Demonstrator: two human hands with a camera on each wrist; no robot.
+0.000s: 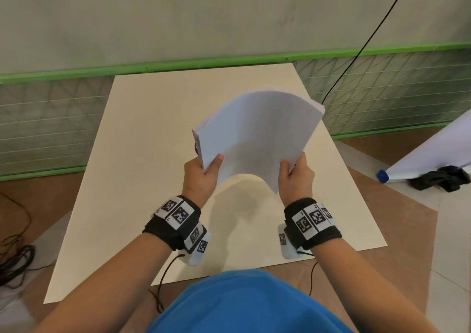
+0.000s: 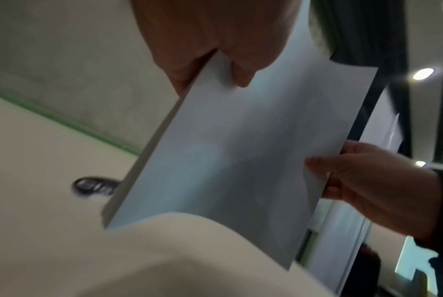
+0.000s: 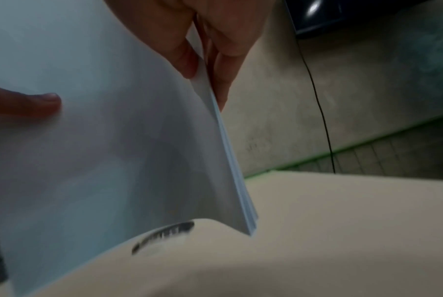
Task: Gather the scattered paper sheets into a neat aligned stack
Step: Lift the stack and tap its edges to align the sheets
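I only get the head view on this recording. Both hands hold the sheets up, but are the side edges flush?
Observer: In the right wrist view the stack shows slightly stepped layers along its right edge.
Operator: What is that dark bit behind the left edge?
Observer: A dark oval object lying on the cream board; too blurred to identify.
Operator: How does the right hand grip?
Observer: The right hand pinches the edge, thumb in front, fingers behind.
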